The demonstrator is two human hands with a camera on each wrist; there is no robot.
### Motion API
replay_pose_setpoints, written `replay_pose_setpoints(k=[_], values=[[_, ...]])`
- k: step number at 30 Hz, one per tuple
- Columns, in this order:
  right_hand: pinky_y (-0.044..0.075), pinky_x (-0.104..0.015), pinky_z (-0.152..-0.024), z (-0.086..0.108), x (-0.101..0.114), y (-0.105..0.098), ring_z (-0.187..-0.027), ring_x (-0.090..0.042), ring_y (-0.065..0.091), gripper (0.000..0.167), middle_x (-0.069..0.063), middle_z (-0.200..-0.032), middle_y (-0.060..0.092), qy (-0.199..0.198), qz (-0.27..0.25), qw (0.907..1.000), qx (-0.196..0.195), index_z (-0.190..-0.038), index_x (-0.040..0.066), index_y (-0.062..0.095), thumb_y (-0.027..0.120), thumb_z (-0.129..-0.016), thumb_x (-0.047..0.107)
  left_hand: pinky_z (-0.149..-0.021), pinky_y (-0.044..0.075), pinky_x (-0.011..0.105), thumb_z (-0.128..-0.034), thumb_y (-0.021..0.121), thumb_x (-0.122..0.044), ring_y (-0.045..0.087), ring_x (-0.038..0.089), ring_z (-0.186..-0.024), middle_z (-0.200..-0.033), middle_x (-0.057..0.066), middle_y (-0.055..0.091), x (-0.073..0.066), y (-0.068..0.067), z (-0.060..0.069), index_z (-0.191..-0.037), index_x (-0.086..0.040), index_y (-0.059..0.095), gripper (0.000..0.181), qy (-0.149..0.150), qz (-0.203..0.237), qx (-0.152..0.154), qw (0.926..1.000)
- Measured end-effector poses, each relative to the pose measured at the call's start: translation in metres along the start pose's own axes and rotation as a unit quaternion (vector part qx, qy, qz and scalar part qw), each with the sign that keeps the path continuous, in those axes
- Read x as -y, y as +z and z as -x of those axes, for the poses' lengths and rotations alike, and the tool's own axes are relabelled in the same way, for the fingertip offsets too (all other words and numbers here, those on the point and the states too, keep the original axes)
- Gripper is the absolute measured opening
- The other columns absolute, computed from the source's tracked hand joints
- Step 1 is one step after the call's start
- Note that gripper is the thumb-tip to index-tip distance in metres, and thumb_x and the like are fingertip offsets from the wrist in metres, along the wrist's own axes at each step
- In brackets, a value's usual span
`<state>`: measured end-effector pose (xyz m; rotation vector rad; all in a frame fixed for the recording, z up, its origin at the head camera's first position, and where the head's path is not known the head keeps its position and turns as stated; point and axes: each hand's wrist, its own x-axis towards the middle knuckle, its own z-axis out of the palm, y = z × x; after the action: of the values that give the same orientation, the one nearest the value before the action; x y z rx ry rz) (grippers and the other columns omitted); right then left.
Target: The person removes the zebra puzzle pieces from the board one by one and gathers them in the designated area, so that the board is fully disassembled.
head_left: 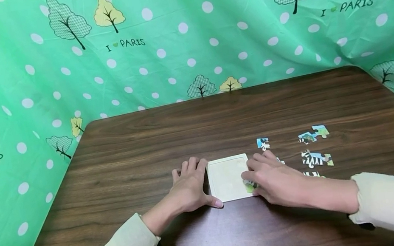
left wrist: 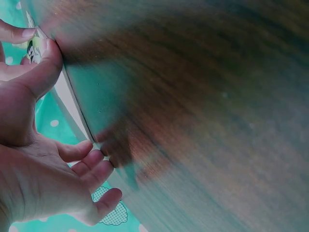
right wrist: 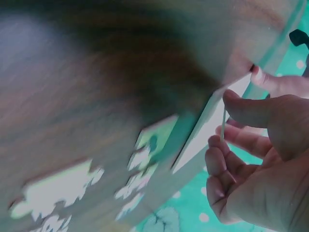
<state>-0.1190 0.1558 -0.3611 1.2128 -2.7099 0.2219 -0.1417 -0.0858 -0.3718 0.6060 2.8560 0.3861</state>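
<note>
A shallow white square puzzle tray (head_left: 229, 179) lies on the table between the two hands. My left hand (head_left: 191, 190) rests at its left side, fingers spread along the edge and thumb at the near left corner. Over the tray's right side, my right hand (head_left: 277, 179) pinches a jigsaw piece (head_left: 249, 187) with green and black-and-white print. The right wrist view shows that piece edge-on, a thin pale line (right wrist: 223, 123) between thumb and fingertips. In the left wrist view the piece (left wrist: 34, 50) is partly hidden by the left thumb.
To the right lie several loose jigsaw pieces with zebra stripes, blue and green: a single piece (head_left: 263, 143), an upper cluster (head_left: 307, 137) and a middle cluster (head_left: 313, 159). More pieces are partly hidden behind the right hand. A green patterned curtain (head_left: 185, 47) hangs behind the brown wooden table (head_left: 139, 149).
</note>
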Motion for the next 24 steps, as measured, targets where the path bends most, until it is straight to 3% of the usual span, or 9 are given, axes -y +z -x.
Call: replay_pose_setpoints(k=[4, 8, 11, 14, 17, 19, 24], values=[[0.039, -0.042, -0.077, 0.018, -0.021, -0.015, -0.086, -0.018, 0.051, 0.033, 0.005, -0.086, 0.056, 0.013, -0.007, 0.9998, 0.015, -0.095, 0.014, 0.069, 0.085, -0.067, 0.019, -0.092, 0.029, 0.05, -0.053, 0.086, -0.057, 0.038, 0.025, -0.113, -0.125, 0.004, 0.042, -0.001, 0.0, 0.0, -0.13, -0.014, 0.043, 0.098, 0.001, 0.003, 0.0, 1.0], [0.04, -0.048, -0.08, 0.049, -0.056, -0.03, -0.093, -0.023, 0.058, 0.039, 0.007, -0.095, 0.063, 0.027, -0.012, 0.9991, 0.029, -0.101, 0.018, 0.07, 0.086, -0.066, 0.022, -0.093, 0.028, 0.05, -0.0533, 0.086, -0.057, 0.038, 0.025, -0.114, -0.126, 0.004, 0.042, -0.002, -0.001, 0.0, -0.13, -0.014, 0.043, 0.097, 0.0, 0.0, 0.002, 1.0], [0.041, -0.044, -0.076, 0.077, -0.081, -0.041, -0.089, -0.017, 0.059, 0.039, 0.014, -0.092, 0.063, 0.037, 0.015, 0.9986, 0.036, -0.096, 0.023, 0.07, 0.087, -0.061, 0.025, -0.092, 0.029, 0.049, -0.0536, 0.086, -0.057, 0.038, 0.025, -0.113, -0.125, 0.004, 0.042, -0.002, -0.001, 0.0, -0.129, -0.014, 0.043, 0.096, 0.002, 0.0, 0.004, 1.0], [0.039, -0.038, -0.071, 0.102, -0.099, -0.047, -0.085, -0.013, 0.06, 0.04, 0.02, -0.089, 0.062, 0.059, 0.035, 0.995, 0.072, -0.095, 0.026, 0.069, 0.087, -0.059, 0.028, -0.093, 0.029, 0.05, -0.0538, 0.086, -0.057, 0.038, 0.025, -0.114, -0.126, 0.005, 0.042, -0.001, -0.001, 0.001, -0.129, -0.014, 0.043, 0.097, 0.002, 0.001, 0.005, 1.0], [0.038, -0.036, -0.068, 0.119, -0.106, -0.047, -0.085, -0.013, 0.06, 0.038, 0.023, -0.088, 0.061, 0.07, 0.05, 0.9893, 0.118, -0.093, 0.028, 0.067, 0.086, -0.061, 0.033, -0.093, 0.028, 0.05, -0.0537, 0.087, -0.056, 0.038, 0.026, -0.115, -0.127, 0.005, 0.041, 0.0, -0.002, 0.001, -0.13, -0.014, 0.043, 0.098, -0.002, 0.003, 0.005, 1.0], [0.036, -0.034, -0.065, 0.125, -0.108, -0.043, -0.081, -0.013, 0.058, 0.038, 0.023, -0.084, 0.058, 0.059, 0.07, 0.988, 0.125, -0.089, 0.028, 0.065, 0.087, -0.059, 0.033, -0.093, 0.028, 0.05, -0.0535, 0.087, -0.056, 0.038, 0.026, -0.115, -0.127, 0.005, 0.041, 0.0, -0.001, 0.002, -0.13, -0.014, 0.043, 0.098, -0.004, 0.004, 0.004, 1.0], [0.045, -0.048, -0.073, 0.129, -0.098, -0.034, -0.083, -0.023, 0.059, 0.042, 0.007, -0.085, 0.061, 0.06, 0.134, 0.9764, 0.159, -0.092, 0.018, 0.067, 0.089, -0.057, 0.019, -0.093, 0.028, 0.05, -0.0558, 0.086, -0.055, 0.038, 0.026, -0.114, -0.126, 0.005, 0.042, -0.001, 0.0, 0.003, -0.132, -0.014, 0.042, 0.098, -0.002, 0.003, 0.006, 1.0]])
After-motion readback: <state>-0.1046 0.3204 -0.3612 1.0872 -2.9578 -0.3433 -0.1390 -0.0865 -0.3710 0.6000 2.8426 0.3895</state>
